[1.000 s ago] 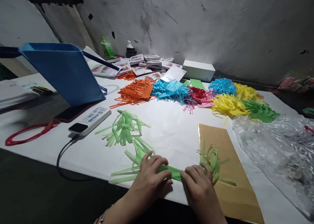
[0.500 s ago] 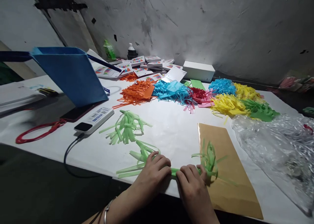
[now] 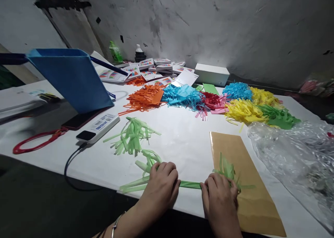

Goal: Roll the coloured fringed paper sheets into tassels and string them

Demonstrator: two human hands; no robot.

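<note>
A light green tissue paper tassel point(image 3: 190, 184) lies along the table's front edge, its middle a narrow rolled band and its cut strips fanning out at both ends. My left hand point(image 3: 162, 182) is closed over the band's left part, with strips spreading beyond it. Around the right part my right hand point(image 3: 220, 196) is closed, its fingertips bent down onto the paper. Some fringe shows behind that hand, over a brown envelope-like sheet point(image 3: 250, 196). Further back on the left rests another light green tassel point(image 3: 133, 135), untouched.
A white power bank point(image 3: 99, 127) with a black cable lies left, beside a phone under a blue box-like holder point(image 3: 70, 79). Orange fringe point(image 3: 144, 98), blue fringe point(image 3: 180, 97) and yellow fringe point(image 3: 244, 111) line the back. Clear plastic bags point(image 3: 294, 154) lie right.
My right hand has slid rightward along the tassel, so a longer stretch of green band shows between my hands. My left hand has shifted slightly left.
</note>
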